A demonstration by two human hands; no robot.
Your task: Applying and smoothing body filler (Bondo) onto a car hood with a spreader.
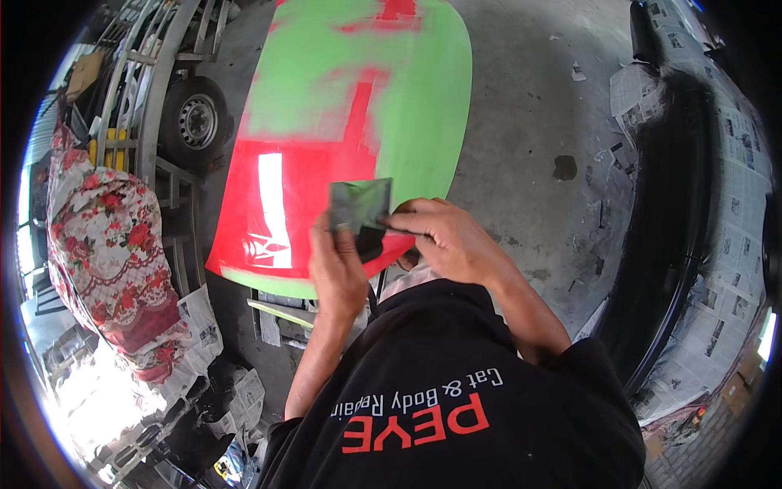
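Both hands are raised over the near end of a large curved panel point(421, 122), painted glossy red with broad patches of light green. My left hand point(339, 263) holds a dark grey-green sheet point(360, 198), possibly sandpaper, with the thumb on its near face. My right hand point(452, 235) pinches the sheet's right edge between thumb and fingers. A black piece shows under the sheet, between the hands; whether it is a fold of it or a separate pad I cannot tell. The panel's near edge is partly hidden behind my hands.
A stand point(281, 312) shows below the panel's near edge. Left are a wheel with a tyre point(194, 121), a metal ladder-like frame point(143, 91) and a floral cloth point(110, 244). To the right, a long black car part point(666, 214) lies beside newspaper masking point(730, 244). Paper scraps dot the concrete floor point(525, 183).
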